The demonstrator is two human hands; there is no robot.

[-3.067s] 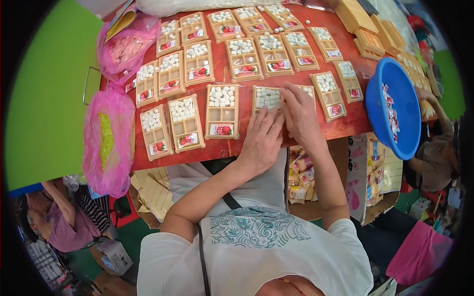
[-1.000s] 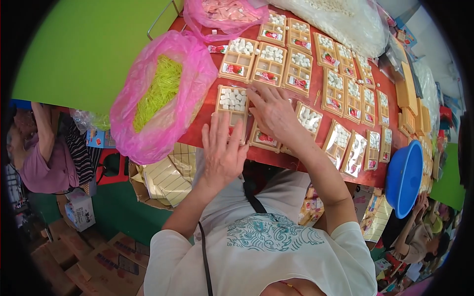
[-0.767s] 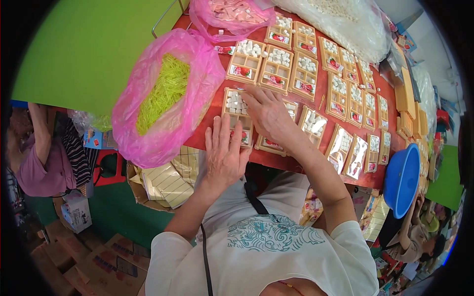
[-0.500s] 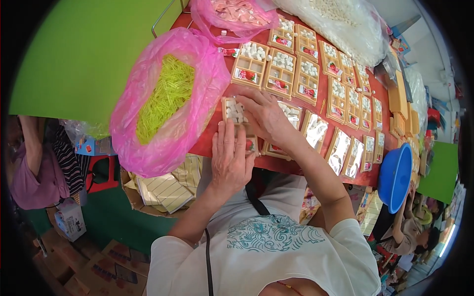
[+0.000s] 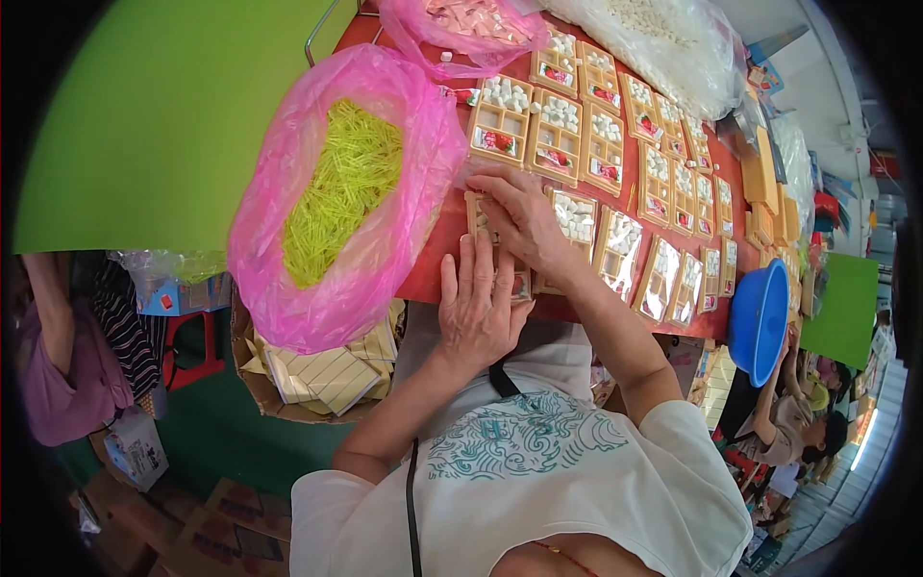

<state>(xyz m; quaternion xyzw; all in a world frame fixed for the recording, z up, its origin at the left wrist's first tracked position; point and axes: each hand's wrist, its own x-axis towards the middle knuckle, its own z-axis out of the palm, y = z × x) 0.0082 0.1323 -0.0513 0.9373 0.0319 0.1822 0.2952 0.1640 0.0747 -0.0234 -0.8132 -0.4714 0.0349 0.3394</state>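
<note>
My left hand (image 5: 479,310) lies flat, fingers apart, on the near edge of the red table (image 5: 437,252), over the lower end of a tan compartment box (image 5: 481,217). My right hand (image 5: 519,213) presses palm-down on the same box, fingers reaching toward its far end. The box is mostly hidden under both hands. Beside it lie more tan boxes (image 5: 575,213) filled with white pieces and small red packets.
A pink plastic bag of yellow-green sticks (image 5: 338,185) sits at my left. Another pink bag (image 5: 460,21) and a clear bag of white pieces (image 5: 654,38) lie at the far edge. A blue bowl (image 5: 758,321) hangs at right. A carton of flat cards (image 5: 317,370) stands below.
The view has swung left and closer. My hands slid from the middle boxes to the box nearest the pink bag, the left hand moving up onto its lower end.
</note>
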